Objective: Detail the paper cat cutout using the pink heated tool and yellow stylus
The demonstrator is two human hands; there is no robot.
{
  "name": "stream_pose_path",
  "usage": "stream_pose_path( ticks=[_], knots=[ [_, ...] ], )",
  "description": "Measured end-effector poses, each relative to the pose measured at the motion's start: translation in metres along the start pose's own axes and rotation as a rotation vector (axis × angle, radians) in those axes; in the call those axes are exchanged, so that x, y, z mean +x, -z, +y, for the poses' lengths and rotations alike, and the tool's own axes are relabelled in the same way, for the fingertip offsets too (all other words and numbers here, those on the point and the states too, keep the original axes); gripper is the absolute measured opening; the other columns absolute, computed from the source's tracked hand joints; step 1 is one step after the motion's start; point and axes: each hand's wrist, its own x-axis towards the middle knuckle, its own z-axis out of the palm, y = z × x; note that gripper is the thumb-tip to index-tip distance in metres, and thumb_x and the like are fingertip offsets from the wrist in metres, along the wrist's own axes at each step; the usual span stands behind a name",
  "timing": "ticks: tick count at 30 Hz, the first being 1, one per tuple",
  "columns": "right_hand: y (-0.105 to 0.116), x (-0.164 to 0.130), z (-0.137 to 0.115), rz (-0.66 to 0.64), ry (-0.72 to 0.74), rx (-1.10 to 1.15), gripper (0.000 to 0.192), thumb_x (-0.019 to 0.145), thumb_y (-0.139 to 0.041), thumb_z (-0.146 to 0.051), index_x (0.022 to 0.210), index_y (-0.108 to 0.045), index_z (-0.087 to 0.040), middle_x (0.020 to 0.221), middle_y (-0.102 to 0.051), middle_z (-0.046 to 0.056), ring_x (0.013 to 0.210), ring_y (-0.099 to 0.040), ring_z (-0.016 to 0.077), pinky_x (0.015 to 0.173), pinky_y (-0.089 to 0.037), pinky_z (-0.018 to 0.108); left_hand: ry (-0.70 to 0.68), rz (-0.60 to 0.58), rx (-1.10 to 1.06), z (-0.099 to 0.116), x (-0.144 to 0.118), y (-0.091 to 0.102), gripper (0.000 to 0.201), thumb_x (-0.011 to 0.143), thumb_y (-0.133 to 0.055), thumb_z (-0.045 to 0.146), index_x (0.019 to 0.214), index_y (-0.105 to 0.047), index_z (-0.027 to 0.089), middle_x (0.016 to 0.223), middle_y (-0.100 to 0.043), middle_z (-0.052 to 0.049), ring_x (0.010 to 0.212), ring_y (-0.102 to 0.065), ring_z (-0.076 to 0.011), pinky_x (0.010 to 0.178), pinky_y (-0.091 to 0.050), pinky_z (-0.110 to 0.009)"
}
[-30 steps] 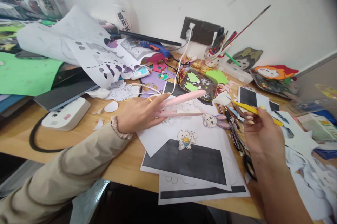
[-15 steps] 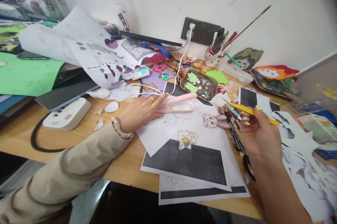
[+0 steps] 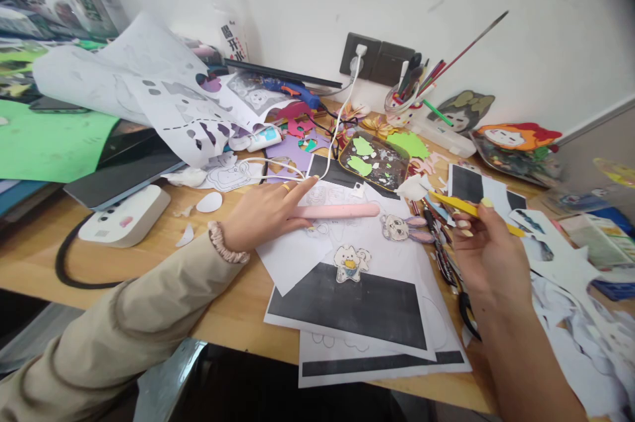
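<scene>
My left hand [image 3: 268,211] is wrapped round one end of a pink hair straightener [image 3: 342,211], whose two arms are together. It lies over paper sheets with pencil drawings. Just behind it is a small white piece [image 3: 358,190]. My right hand [image 3: 489,243] pinches yellow tweezers [image 3: 459,204], their tips pointing left at a crumpled white scrap [image 3: 415,188]; whether they grip it I cannot tell. Between the hands lie a cut-out rabbit head [image 3: 397,227] with purple ears and a cut-out white cat figure [image 3: 348,263].
A white cord [image 3: 342,111] runs up to a wall socket [image 3: 364,55]. Behind the papers sits a dark tray [image 3: 380,161] with green scraps. A pen cup [image 3: 399,108] stands by the wall. Black-handled scissors [image 3: 466,316] lie near my right wrist. Paper piles crowd both sides.
The straightener's two pink arms were apart and have come together, uncovering the small white piece behind them. My right hand with the tweezers has barely moved.
</scene>
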Motion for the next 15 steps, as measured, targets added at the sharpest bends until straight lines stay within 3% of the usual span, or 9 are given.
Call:
stream_pose_path(
  ticks=[15],
  knots=[
    [0.0008,-0.0003,0.0017,-0.006,-0.009,-0.029,0.008,0.070,-0.052,-0.013,0.063,-0.057,-0.015,0.055,-0.055,-0.003,0.047,-0.049,0.0033,0.044,-0.045,0.012,-0.066,0.005,-0.064,0.0035,0.0001,0.0000,0.064,0.074,-0.034,0.056,0.123,-0.028,0.015,0.081,-0.058,-0.007,0.074,-0.054,-0.0203,0.062,-0.039,-0.029]
  ],
)
